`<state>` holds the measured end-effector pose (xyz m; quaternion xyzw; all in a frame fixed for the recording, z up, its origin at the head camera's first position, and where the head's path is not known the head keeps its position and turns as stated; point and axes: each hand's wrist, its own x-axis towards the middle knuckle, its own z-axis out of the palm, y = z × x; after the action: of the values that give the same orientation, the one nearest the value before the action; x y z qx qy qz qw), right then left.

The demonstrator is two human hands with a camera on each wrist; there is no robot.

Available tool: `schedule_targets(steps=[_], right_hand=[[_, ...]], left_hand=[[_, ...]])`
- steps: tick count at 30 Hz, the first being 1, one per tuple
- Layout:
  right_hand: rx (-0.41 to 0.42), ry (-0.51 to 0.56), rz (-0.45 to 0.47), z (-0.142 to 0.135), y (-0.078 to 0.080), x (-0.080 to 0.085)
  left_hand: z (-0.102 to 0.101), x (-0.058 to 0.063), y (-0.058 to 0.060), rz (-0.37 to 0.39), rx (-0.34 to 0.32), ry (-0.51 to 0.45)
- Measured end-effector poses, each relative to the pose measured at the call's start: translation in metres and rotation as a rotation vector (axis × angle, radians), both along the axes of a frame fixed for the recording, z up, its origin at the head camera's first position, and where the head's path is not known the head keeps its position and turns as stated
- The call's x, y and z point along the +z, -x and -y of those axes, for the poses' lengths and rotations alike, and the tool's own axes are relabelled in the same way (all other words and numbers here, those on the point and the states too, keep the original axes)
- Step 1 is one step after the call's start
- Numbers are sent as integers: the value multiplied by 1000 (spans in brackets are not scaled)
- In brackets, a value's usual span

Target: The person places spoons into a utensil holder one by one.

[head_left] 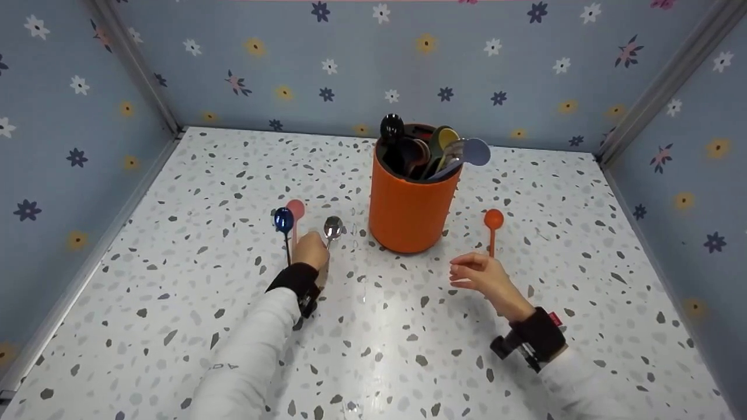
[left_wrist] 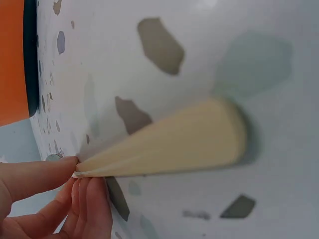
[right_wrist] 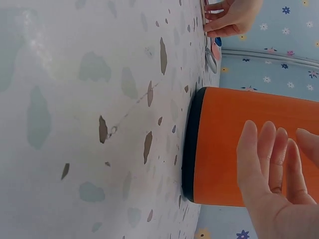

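My left hand (head_left: pixel 311 251) pinches a spoon by its handle between thumb and fingers, low over the table. The spoon's silver bowl (head_left: pixel 333 227) points away from me, and its pale tan handle (left_wrist: pixel 174 142) widens toward the wrist in the left wrist view. Just left of that hand lie a dark blue spoon (head_left: pixel 284 220) and a pink spoon (head_left: pixel 296 209), their handles partly hidden by the hand. My right hand (head_left: pixel 481 274) holds nothing, fingers relaxed and slightly bent, beside an orange spoon (head_left: pixel 494 219) that lies on the table.
Between and beyond the hands stands an orange cylindrical holder (head_left: pixel 408 216) with a dark rim, filled with several spoons, among them a black spoon (head_left: pixel 392 125) and a lilac spoon (head_left: pixel 475 151). Flower-patterned walls (head_left: pixel 350 64) enclose the speckled white table (head_left: pixel 379 338) at the back and sides.
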<state>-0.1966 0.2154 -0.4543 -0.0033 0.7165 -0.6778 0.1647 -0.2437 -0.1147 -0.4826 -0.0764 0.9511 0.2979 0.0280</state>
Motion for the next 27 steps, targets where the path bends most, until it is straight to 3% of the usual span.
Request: schedule_targets(steps=[5,8,11,13,15,18,20,21,23,27], right_hand=[[5,13,18,0,-4,0],[4,17,20,-1,-4,-1],[-4,23,15,-2,-2,-4],[-8,25,18,-2,-3,-4],[-6,28,21,-1,-3,-5],[-4,34,33,-1,-3,-5],[-2,41,39,-1,-4,-6],[-4,47,43,-1,-4,-6],[-3,49,49,-1,-5,-7],[-2,44,60,-1,-6,-8]], left_hand=[[1,4,0,51,-29,0],[5,-4,6,86,-72,-51],[18,-62,41,61,-89,-72],[27,-93,59,48,-119,-106],[30,-104,68,105,-92,-135],[21,-55,43,241,-53,-286],[14,-26,24,296,-3,-394],[13,-16,18,307,19,-453],[11,-5,8,314,52,-540],[9,-1,-1,321,106,-679]])
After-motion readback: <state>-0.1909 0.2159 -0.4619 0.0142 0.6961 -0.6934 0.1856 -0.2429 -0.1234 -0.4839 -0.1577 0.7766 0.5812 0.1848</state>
